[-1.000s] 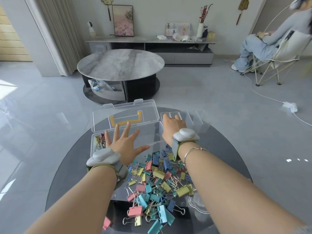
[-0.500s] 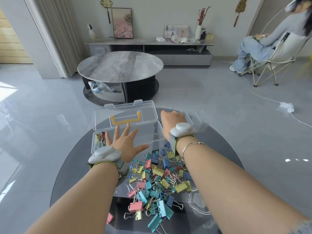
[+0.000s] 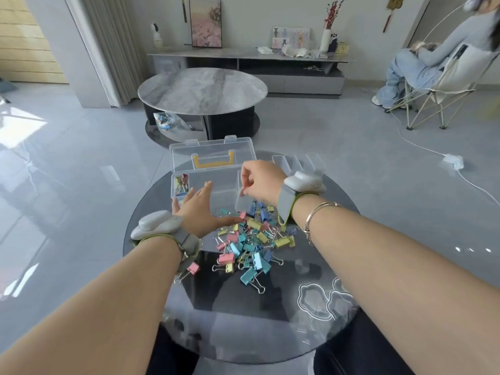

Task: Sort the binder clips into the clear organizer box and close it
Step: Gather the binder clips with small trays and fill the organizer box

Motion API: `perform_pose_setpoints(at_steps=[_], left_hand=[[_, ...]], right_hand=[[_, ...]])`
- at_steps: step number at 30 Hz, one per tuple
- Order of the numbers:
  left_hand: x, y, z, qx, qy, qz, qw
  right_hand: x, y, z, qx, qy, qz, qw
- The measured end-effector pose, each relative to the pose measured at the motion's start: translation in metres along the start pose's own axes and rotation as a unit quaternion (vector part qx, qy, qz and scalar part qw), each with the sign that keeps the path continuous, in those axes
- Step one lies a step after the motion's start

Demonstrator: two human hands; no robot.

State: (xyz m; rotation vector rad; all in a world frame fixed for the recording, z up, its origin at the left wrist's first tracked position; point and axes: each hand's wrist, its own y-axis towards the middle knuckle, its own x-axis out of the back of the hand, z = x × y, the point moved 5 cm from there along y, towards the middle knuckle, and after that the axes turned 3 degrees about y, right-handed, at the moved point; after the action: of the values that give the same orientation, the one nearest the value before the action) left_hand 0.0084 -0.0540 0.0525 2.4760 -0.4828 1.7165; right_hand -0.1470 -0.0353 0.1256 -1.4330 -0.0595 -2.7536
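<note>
**Sorting clips: one hand over the box, one at its right wall**

Lying open at the centre of the frame, the clear organizer box (image 3: 216,185) sits on the far half of the round glass bench (image 3: 311,334), its lid (image 3: 213,152) tipped back and showing a yellow handle (image 3: 212,161). The box's far-left compartment holds a small bunch of mixed-colour clips (image 3: 181,184); the other compartments look bare.

The left hand (image 3: 200,209) hovers over the box's near edge, fingers straight and spread, its grip released and holding nothing. The right hand (image 3: 261,182) is at the box's right end with fingers curled downward, pinching a clear plastic piece (image 3: 241,197) there; whether it is the box wall or a loose divider cannot be told.

A heap of binder clips (image 3: 249,244) in pink, blue, teal and yellow lies on the bench just below the box, between the two wrists. One pink clip (image 3: 192,268) lies apart by the left wrist. Clear trays (image 3: 295,161) lie beyond the right hand.
</note>
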Motion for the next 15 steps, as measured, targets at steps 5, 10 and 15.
perform_pose_setpoints(at_steps=[5, 10, 15], left_hand=[[-0.008, -0.05, 0.005, 0.019, -0.003, 0.026, 0.999], [-0.007, -0.067, 0.005, 0.017, -0.05, 0.006, 0.999], [0.0, -0.074, 0.019, 0.003, -0.051, -0.028, 0.998]], right_hand=[[-0.034, -0.046, 0.026, 0.047, 0.092, 0.098, 0.99], [-0.047, -0.061, 0.034, 0.048, 0.128, 0.157, 0.978], [-0.04, -0.051, 0.008, -0.038, 0.076, 0.074, 0.994]])
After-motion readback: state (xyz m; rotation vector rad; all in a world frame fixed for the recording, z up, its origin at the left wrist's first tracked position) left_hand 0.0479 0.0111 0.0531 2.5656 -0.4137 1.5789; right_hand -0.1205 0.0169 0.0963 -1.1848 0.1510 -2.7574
